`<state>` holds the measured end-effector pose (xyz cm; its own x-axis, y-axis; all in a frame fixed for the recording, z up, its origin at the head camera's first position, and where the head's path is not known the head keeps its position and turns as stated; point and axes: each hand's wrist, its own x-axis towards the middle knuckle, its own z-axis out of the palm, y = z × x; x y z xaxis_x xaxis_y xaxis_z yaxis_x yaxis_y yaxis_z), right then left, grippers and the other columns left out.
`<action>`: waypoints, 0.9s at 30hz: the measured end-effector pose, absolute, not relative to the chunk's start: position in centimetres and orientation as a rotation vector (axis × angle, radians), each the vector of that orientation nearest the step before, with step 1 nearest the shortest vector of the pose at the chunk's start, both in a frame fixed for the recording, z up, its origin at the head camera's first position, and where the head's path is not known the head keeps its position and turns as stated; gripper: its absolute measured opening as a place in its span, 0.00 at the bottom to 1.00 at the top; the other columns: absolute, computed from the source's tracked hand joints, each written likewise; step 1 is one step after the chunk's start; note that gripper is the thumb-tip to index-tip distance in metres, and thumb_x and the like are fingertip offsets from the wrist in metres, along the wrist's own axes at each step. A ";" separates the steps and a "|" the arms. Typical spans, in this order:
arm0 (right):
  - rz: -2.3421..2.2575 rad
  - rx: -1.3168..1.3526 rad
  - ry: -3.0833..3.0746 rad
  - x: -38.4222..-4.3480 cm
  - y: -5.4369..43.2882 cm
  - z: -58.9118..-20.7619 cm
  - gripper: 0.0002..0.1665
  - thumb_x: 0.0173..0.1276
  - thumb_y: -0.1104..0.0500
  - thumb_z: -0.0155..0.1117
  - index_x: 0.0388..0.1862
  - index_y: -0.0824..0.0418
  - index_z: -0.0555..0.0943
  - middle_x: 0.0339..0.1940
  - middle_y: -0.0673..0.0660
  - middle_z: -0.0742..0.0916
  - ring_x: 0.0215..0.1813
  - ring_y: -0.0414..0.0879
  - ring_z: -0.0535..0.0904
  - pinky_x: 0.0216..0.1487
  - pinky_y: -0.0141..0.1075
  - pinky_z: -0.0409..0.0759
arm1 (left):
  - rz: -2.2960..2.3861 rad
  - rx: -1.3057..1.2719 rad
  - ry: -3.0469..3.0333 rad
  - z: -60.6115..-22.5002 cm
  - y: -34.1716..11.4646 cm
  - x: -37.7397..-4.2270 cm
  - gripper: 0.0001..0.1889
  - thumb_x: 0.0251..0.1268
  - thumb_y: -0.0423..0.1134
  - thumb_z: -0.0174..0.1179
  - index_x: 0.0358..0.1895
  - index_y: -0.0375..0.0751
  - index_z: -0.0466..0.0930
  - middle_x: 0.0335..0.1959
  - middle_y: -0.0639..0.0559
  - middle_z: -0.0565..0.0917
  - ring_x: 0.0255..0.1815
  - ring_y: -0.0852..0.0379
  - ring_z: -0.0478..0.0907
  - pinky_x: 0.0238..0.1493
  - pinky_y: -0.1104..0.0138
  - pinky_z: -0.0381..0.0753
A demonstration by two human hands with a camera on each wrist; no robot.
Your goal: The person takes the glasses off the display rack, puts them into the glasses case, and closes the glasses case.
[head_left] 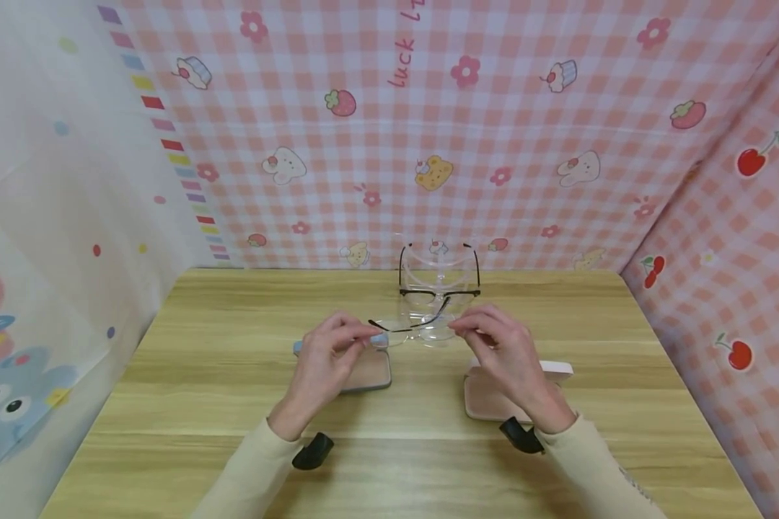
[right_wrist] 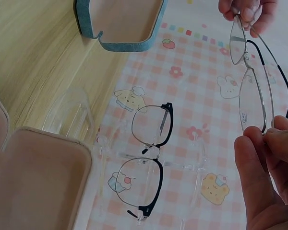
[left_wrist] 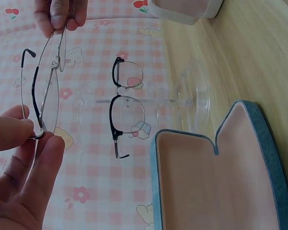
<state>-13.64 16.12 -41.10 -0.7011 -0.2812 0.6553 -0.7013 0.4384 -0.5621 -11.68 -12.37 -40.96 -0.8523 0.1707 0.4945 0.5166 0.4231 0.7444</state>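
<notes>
Both hands hold a pair of thin metal-framed glasses (head_left: 399, 330) in the air above the table. My left hand (head_left: 327, 353) pinches one end of the frame near its hinge, thumb against fingers. At the opposite end, my right hand (head_left: 503, 346) pinches the frame the same way. The temples have black tips and fold across behind the lenses, as the right wrist view shows. Beyond them, a second pair of glasses (head_left: 439, 293) with black brows sits on a clear display stand (left_wrist: 201, 96), its temples pointing to the back.
A blue-edged glasses case (head_left: 373, 375) lies open under my left hand. Below my right hand is another open case (head_left: 483, 400), white outside with a pinkish lining. The wooden table (head_left: 415, 468) meets a checked cloth wall (head_left: 376, 144) at the back, and cloth hangs at both sides.
</notes>
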 end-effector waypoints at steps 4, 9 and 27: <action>1.192 0.818 -2.222 -13.7 15.9 -41.2 0.17 0.60 0.81 0.70 0.40 0.63 0.90 0.41 0.52 0.88 0.40 0.42 0.86 0.42 0.23 0.84 | -1.379 -0.586 -2.355 -40.9 -12.5 -11.6 0.13 0.60 0.18 0.68 0.41 0.37 0.92 0.37 0.50 0.84 0.38 0.55 0.83 0.41 0.67 0.89; 1.207 0.809 -2.230 -13.6 15.5 -41.3 0.16 0.61 0.80 0.70 0.40 0.62 0.90 0.42 0.52 0.88 0.41 0.42 0.86 0.41 0.23 0.85 | -1.327 -0.592 -2.379 -41.0 -12.9 -11.5 0.12 0.60 0.18 0.67 0.41 0.36 0.92 0.36 0.50 0.84 0.37 0.54 0.83 0.40 0.67 0.89; 1.400 0.750 -2.320 -13.4 13.7 -41.8 0.13 0.66 0.76 0.70 0.42 0.60 0.89 0.41 0.50 0.88 0.42 0.40 0.86 0.40 0.31 0.88 | -1.206 -0.729 -2.415 -41.8 -15.5 -11.6 0.14 0.60 0.17 0.68 0.43 0.36 0.92 0.37 0.49 0.83 0.33 0.58 0.79 0.32 0.71 0.85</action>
<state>-13.35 13.69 -41.84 -0.8077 -0.2670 0.5257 -0.5895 0.3792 -0.7132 -11.55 -15.45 -41.79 -0.8090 0.2907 0.5110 0.5832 0.5068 0.6349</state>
